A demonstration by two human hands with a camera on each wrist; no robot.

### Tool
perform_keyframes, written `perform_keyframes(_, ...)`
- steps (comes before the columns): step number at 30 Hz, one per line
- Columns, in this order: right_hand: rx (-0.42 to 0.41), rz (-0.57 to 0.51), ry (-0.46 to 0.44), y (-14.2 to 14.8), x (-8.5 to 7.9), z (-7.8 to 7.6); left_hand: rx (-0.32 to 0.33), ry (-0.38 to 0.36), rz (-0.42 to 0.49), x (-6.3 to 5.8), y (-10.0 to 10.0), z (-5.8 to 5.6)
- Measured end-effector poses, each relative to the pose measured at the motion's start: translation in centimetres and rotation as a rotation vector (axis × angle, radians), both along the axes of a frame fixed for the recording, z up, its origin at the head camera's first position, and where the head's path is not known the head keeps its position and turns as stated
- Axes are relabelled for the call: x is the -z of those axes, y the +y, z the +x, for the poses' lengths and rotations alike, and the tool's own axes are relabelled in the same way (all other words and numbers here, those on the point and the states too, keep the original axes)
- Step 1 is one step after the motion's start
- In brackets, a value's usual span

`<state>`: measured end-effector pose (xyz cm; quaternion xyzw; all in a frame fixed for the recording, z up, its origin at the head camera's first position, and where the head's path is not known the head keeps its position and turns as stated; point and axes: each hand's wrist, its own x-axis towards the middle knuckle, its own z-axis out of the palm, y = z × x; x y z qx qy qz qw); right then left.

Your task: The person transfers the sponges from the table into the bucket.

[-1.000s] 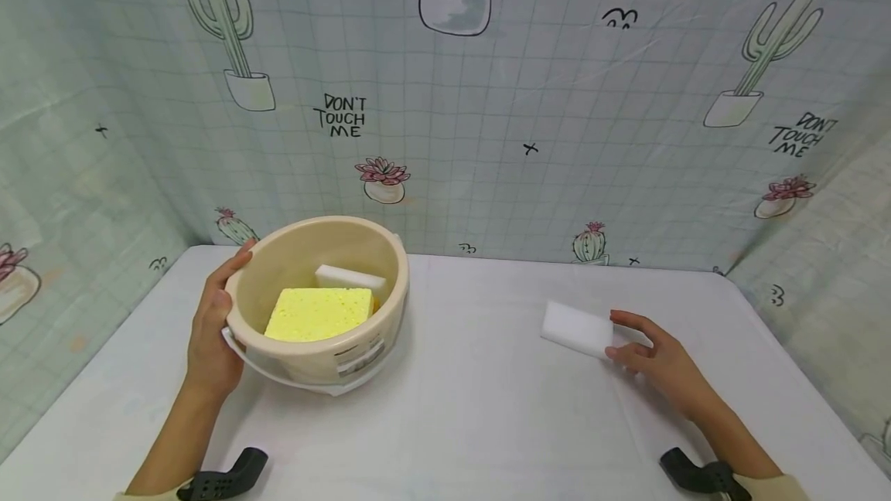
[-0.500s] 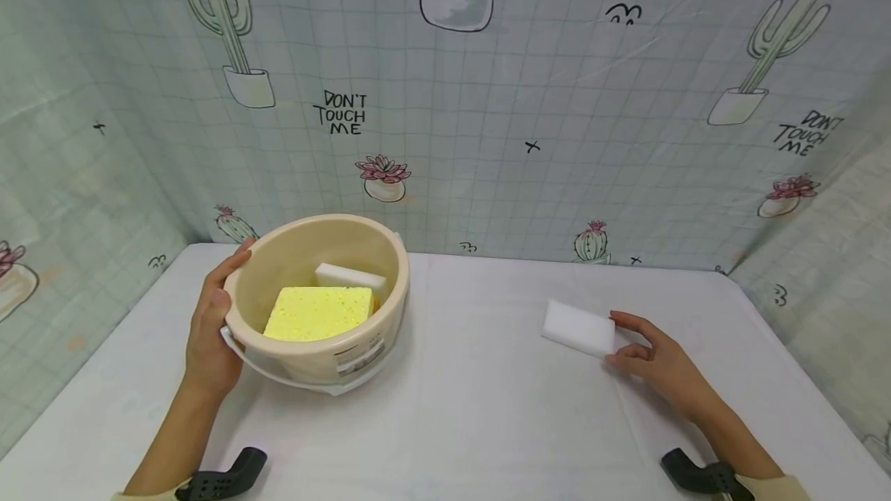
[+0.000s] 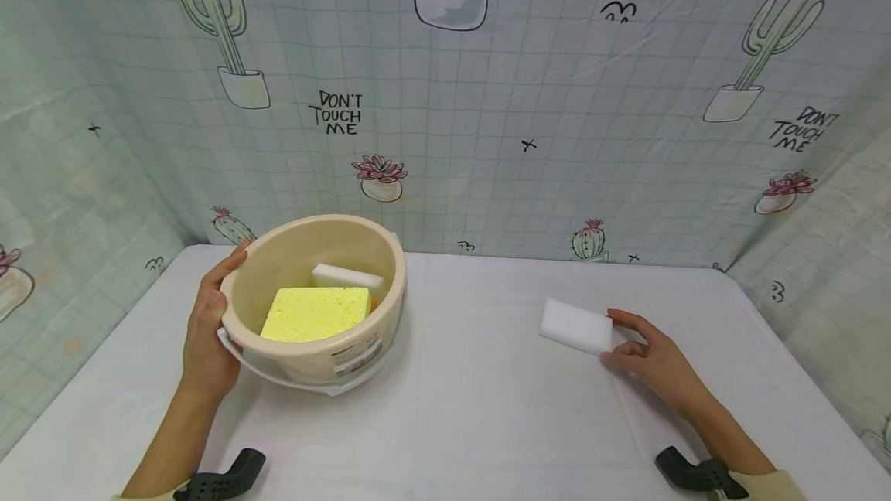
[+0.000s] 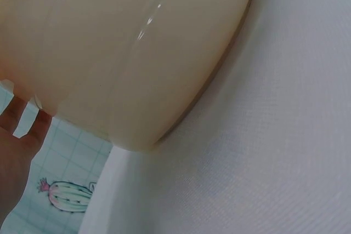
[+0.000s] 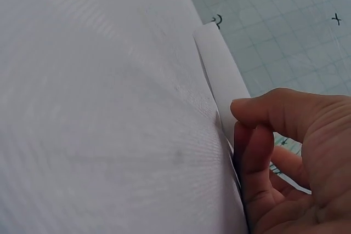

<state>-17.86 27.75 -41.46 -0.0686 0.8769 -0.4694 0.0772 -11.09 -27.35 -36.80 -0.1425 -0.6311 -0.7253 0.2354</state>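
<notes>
A cream bucket (image 3: 292, 366) stands at the left of the white table, its white handle hanging down in front. My left hand (image 3: 209, 339) holds the bucket's left side, with the fingertips near the rim. Inside lie a yellow sponge (image 3: 316, 314) and a white foam block (image 3: 346, 276); a bit of something orange shows behind the yellow one. On the right, a white melamine sponge (image 3: 575, 326) lies flat on the table. My right hand (image 3: 647, 362) pinches its right end between thumb and fingers, which the right wrist view also shows.
The white table (image 3: 473, 377) reaches back to a hanging grid-patterned cloth (image 3: 473, 99) printed with cacti. More of this cloth hangs at both sides. A black wrist mount (image 3: 219, 476) sits on each forearm.
Both hands, the bucket and the white sponge keep their places on the table. Only the head view shifts slightly.
</notes>
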Motion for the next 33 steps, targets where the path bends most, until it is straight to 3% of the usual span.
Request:
perform_keyframes(22,0.021,-0.005,-0.045,-0.19,-0.26,0.13,0.048,0.057,0.025,0.28,-0.24,-0.30)
perform_keyframes(33,0.022,-0.046,-0.068,-0.29,-0.76,0.20,0.008,-0.001,0.021,-0.16,0.02,0.02)
